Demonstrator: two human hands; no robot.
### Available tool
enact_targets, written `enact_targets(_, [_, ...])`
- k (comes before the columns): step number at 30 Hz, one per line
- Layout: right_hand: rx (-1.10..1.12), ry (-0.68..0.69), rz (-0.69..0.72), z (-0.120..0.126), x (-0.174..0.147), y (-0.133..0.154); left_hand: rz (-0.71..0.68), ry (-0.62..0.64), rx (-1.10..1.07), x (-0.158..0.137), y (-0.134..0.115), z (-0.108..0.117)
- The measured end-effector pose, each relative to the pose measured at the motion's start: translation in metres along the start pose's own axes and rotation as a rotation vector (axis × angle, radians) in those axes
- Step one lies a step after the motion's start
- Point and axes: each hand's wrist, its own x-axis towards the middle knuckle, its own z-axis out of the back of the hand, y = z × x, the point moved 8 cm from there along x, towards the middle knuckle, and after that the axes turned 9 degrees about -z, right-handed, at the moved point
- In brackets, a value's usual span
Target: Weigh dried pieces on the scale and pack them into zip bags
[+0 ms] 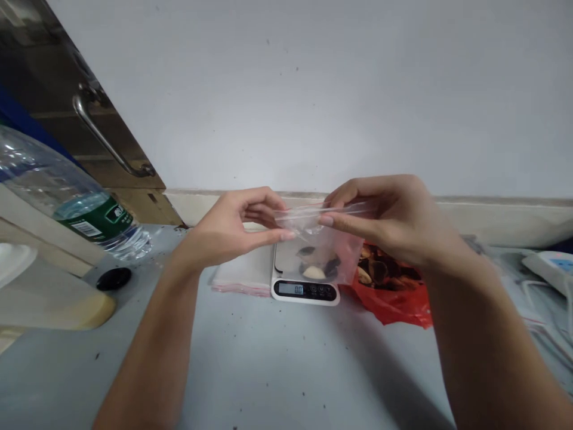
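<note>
A clear zip-lock bag (344,248) hangs between my two hands, with a few dark and pale slices at its bottom. My left hand (244,224) pinches the bag's top edge at its left corner. On the other side, my right hand (385,218) grips the same zip edge between thumb and fingers. Behind and below the bag stands a white digital scale (307,291), its display reading 0.0. A stack of flat plastic bags (244,278) lies left of the scale. To the right sits an open red plastic bag (396,301) filled with dark brown slices (380,272).
A large water bottle (96,215) and a translucent container (54,292) stand at the left, near a black cap (114,278). White cables (544,325) and a white device (548,269) lie at the right. A wall (335,95) rises behind the grey table (250,370).
</note>
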Motion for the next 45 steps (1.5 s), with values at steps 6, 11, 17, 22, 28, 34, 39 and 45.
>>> enact_targets(6, [0.042, -0.127, -0.023, 0.012, 0.0, -0.006, 0.02, -0.006, -0.08, 0.0, 0.003, -0.003])
enact_targets(11, [0.108, -0.179, -0.022, 0.015, -0.001, -0.006, 0.015, -0.062, -0.049, 0.0, -0.002, 0.002])
enact_targets(17, [0.091, -0.126, 0.033, 0.006, 0.002, -0.002, -0.047, -0.203, 0.057, 0.001, -0.008, 0.01])
enact_targets(22, [-0.097, -0.086, 0.052, 0.001, -0.001, 0.003, -0.138, -0.19, 0.214, -0.001, -0.024, 0.013])
enact_targets(28, [-0.204, 0.021, 0.051, -0.013, -0.003, 0.012, -0.175, -0.129, 0.361, 0.0, -0.043, 0.006])
enact_targets(34, [-0.128, 0.049, -0.021, -0.019, -0.002, 0.007, -0.155, -0.049, 0.418, 0.001, -0.041, -0.002])
enact_targets(39, [-0.023, 0.062, -0.002, -0.016, 0.001, -0.001, -0.167, -0.03, 0.488, 0.0, -0.044, 0.0])
enact_targets(45, [-0.086, 0.023, -0.013, -0.002, 0.005, -0.018, -0.132, -0.034, 0.492, -0.004, -0.04, 0.015])
